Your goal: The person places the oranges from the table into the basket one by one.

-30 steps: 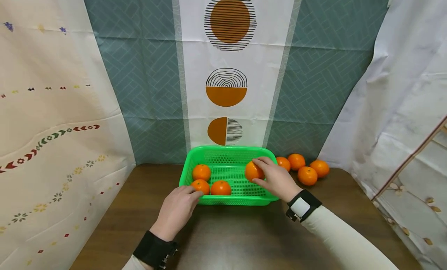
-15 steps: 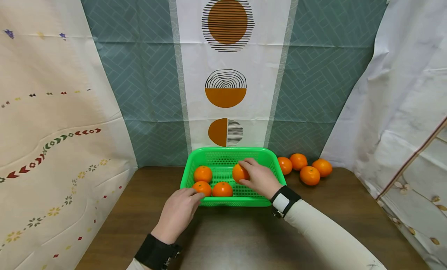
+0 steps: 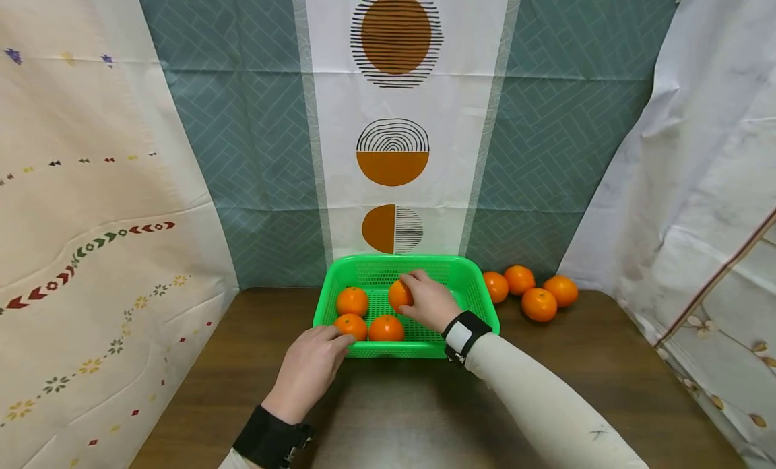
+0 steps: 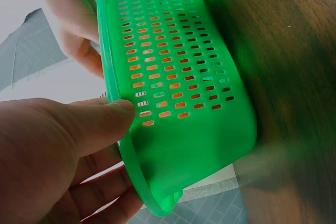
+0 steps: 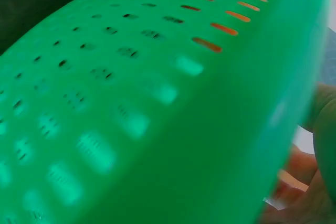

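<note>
A green perforated plastic basket (image 3: 394, 351) sits on the table. Its near left rim is pinched by my left hand (image 3: 309, 371); the left wrist view shows the thumb (image 4: 105, 121) on the outer wall and the fingers behind the rim. Inside the basket, at its left, lie three mandarin oranges (image 3: 386, 328). Over the basket's middle, my right hand (image 3: 429, 304) holds another mandarin orange (image 3: 400, 296) between thumb and fingers. The basket's wall (image 5: 199, 129) fills most of the right wrist view and hides part of that hand and its fruit.
Several more mandarin oranges (image 3: 539, 305) lie on the brown table (image 3: 388, 415) to the right of the basket. Patterned cloth (image 3: 267, 152) hangs behind the table and along both sides.
My right hand has carried its mandarin orange leftward across the basket, from the right end to the middle. My left hand has stayed at the rim.
</note>
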A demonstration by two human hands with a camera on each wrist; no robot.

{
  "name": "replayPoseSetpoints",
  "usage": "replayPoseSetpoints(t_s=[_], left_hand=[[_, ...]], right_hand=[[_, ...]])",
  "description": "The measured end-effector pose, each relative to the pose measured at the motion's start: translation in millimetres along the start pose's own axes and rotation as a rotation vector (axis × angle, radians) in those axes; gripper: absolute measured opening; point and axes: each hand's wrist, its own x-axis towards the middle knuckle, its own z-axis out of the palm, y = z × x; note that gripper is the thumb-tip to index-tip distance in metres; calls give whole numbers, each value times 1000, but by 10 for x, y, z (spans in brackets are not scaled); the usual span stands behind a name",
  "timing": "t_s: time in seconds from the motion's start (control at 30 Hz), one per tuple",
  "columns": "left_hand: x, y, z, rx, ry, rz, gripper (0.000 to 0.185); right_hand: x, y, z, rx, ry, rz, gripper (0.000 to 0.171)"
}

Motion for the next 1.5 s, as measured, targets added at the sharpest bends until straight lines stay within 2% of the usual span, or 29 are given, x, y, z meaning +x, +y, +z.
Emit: replayPoseSetpoints(t_s=[0.33,0.7,0.87,1.17,1.5], left_hand=[[-28,-1,17,-7,4,-9,23],[-33,-27,15,0,6,-3,23],[-46,-37,21,1,10,-6,22],[-33,-42,25,-4,17,2,20],[-20,-56,8,1,14,8,22]], right_hand=[[150,-99,168,-23,-69,17,61],[255,-219,213,29,-110,88,56],[261,-238,232,17,-131,84,54],[257,-292,94,-37,-186,67,48],[438,-401,48,-68,-202,48,48]])
